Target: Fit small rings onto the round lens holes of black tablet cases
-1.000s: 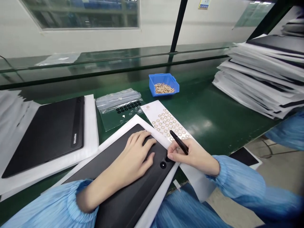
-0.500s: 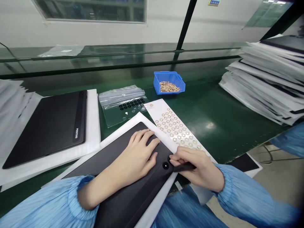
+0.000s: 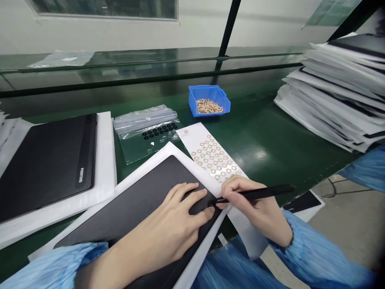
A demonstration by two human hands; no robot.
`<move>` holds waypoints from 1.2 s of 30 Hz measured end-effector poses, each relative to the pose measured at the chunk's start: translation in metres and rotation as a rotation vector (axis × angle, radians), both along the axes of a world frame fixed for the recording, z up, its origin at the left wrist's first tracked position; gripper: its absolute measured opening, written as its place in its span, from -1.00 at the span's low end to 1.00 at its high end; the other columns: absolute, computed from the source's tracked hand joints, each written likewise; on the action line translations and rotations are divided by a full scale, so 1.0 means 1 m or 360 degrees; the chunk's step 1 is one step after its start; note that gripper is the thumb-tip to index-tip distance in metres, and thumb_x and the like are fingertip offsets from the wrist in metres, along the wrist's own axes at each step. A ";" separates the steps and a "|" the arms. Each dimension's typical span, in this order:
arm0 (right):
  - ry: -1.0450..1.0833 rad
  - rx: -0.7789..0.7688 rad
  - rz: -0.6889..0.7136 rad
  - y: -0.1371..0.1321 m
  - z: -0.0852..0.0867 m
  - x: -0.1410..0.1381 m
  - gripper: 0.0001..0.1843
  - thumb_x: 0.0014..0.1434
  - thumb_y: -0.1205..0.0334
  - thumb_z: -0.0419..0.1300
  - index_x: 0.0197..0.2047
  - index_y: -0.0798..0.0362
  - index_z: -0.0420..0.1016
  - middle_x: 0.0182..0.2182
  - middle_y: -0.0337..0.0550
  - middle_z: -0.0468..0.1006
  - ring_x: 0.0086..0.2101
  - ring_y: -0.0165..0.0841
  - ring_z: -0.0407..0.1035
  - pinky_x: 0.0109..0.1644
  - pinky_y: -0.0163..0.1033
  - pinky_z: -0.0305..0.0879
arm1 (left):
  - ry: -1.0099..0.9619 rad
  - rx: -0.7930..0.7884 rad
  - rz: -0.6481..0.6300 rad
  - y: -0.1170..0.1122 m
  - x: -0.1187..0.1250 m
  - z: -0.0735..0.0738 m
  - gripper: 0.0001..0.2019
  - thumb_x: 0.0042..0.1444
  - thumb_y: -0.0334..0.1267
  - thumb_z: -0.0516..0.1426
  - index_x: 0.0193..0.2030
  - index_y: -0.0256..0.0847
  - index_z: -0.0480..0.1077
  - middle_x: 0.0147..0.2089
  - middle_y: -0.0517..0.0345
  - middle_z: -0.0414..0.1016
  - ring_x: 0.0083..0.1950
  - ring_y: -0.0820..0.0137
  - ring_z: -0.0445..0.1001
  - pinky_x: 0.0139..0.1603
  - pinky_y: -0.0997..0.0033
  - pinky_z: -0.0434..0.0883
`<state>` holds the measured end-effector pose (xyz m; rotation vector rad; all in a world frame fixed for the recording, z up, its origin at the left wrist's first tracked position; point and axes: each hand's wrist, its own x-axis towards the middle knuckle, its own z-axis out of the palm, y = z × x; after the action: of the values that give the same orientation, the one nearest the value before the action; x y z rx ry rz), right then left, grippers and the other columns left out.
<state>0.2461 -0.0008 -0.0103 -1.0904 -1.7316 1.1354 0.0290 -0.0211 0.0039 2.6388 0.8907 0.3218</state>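
A black tablet cover (image 3: 141, 204) lies on a white foam sheet (image 3: 150, 158) in front of me. My left hand (image 3: 177, 218) rests flat on it, fingers stretched out toward its right edge. My right hand (image 3: 255, 208) pinches a black stylus-like tool (image 3: 255, 194), held almost level, its tip touching the cover near my left fingertips. Just beyond my right hand lies a white backing sheet (image 3: 210, 154) dotted with several small tan rings.
A second black cover (image 3: 45, 162) on white foam lies at the left. A clear bag (image 3: 147, 130) with black rings lies behind, and a blue bin (image 3: 209, 100) of tan rings farther back. A tall stack of wrapped covers (image 3: 337, 96) fills the right. The bench edge runs by my right arm.
The tool has swung from upright to nearly level, its tip now on the cover's edge. My left hand slid toward me and to the right, covering the round holes seen earlier.
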 end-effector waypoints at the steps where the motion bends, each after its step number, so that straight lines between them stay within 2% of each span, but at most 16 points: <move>1: 0.0007 -0.0039 -0.0009 0.000 -0.002 -0.002 -0.85 0.17 0.17 0.14 -0.39 0.02 0.41 -0.46 -0.17 0.47 -0.43 -0.35 0.45 -0.35 -0.27 0.42 | 0.0005 -0.0006 -0.0003 0.000 0.000 0.000 -0.61 0.18 -0.45 -0.05 0.15 -0.14 0.23 0.15 -0.02 0.18 0.25 0.10 0.02 0.17 0.01 0.22; 4: 0.0084 -0.0072 -0.0064 -0.002 -0.008 -0.009 -0.93 0.11 0.27 0.18 -0.39 0.03 0.35 -0.43 -0.17 0.50 -0.44 -0.35 0.47 -0.38 -0.26 0.45 | 0.0014 -0.0008 -0.0005 0.001 -0.001 -0.001 -0.63 0.19 -0.45 -0.06 0.13 -0.17 0.23 0.15 -0.03 0.17 0.25 0.11 0.00 0.18 0.02 0.21; 11: 0.0051 0.0077 -0.0216 -0.003 -0.006 -0.018 -0.81 0.01 0.39 0.18 -0.53 0.01 0.25 -0.53 -0.20 0.47 -0.54 -0.38 0.42 -0.49 -0.28 0.43 | -0.0010 -0.0044 -0.0019 0.003 -0.002 -0.004 -0.65 0.19 -0.46 -0.07 0.11 -0.21 0.24 0.14 -0.06 0.16 0.26 0.13 -0.03 0.20 0.05 0.17; 25: -0.0094 0.0116 -0.0213 -0.006 -0.004 -0.017 -0.80 0.02 0.41 0.17 -0.52 -0.01 0.24 -0.53 -0.22 0.46 -0.56 -0.40 0.37 -0.52 -0.28 0.35 | -0.0016 -0.0011 -0.0010 0.004 -0.001 -0.001 -0.67 0.20 -0.47 -0.07 0.09 -0.23 0.25 0.12 -0.06 0.22 0.26 0.14 0.01 0.19 0.05 0.20; 30: -0.0180 0.0142 -0.0148 -0.001 0.001 -0.018 -0.78 -0.01 0.43 0.16 -0.58 0.00 0.23 -0.57 -0.23 0.45 -0.57 -0.41 0.35 -0.53 -0.28 0.31 | -0.0055 -0.0013 -0.0010 0.004 -0.002 -0.004 -0.64 0.18 -0.48 -0.07 0.11 -0.22 0.24 0.11 -0.07 0.22 0.26 0.13 0.01 0.18 0.03 0.21; 36: -0.0133 0.0116 -0.0057 0.004 0.001 -0.016 -0.76 -0.07 0.50 0.14 -0.59 0.04 0.18 -0.57 -0.23 0.44 -0.56 -0.42 0.35 -0.52 -0.31 0.30 | -0.0060 -0.0039 -0.0024 0.002 -0.001 -0.006 -0.65 0.20 -0.48 -0.07 0.11 -0.22 0.23 0.13 -0.06 0.18 0.27 0.13 -0.03 0.19 0.03 0.17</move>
<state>0.2298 0.0028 -0.0090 -1.1339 -1.7966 1.0093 0.0277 -0.0186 -0.0020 2.6071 0.8571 0.3532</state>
